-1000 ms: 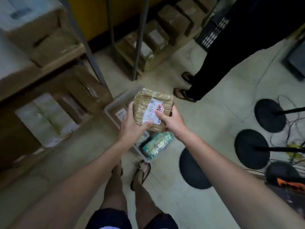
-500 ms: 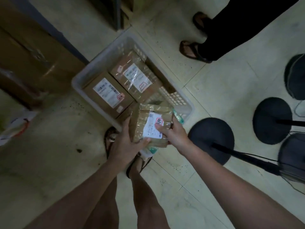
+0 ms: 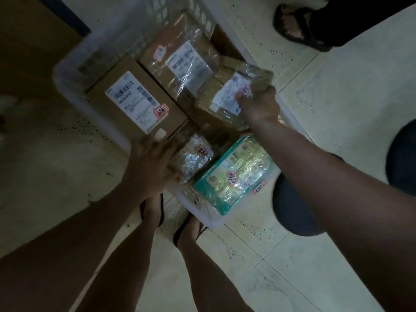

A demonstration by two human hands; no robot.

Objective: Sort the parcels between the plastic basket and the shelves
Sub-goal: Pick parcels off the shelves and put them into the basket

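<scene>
Holding several parcels, the plastic basket (image 3: pixel 67 70) receives a taped parcel (image 3: pixel 227 97) in the right hand's (image 3: pixel 258 106) closed grip, left hand (image 3: pixel 150 163) spread open.

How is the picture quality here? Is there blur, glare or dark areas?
Head view: dim overall, with dark arms and corners; the left hand is motion-blurred; glare glints on the taped parcel in the right hand and on the green pack; label text is unreadable.

— What's on the floor (image 3: pixel 337 91) besides all that?
— Pale tiles, speckled with dark grit; two round dark bases (image 3: pixel 292 212) at the right, one half out of sight.
— Anyone else about?
— A sandalled foot (image 3: pixel 295 25) at the top, dark trouser leg above it; the wearer's own flip-flops (image 3: pixel 186 230) below.
</scene>
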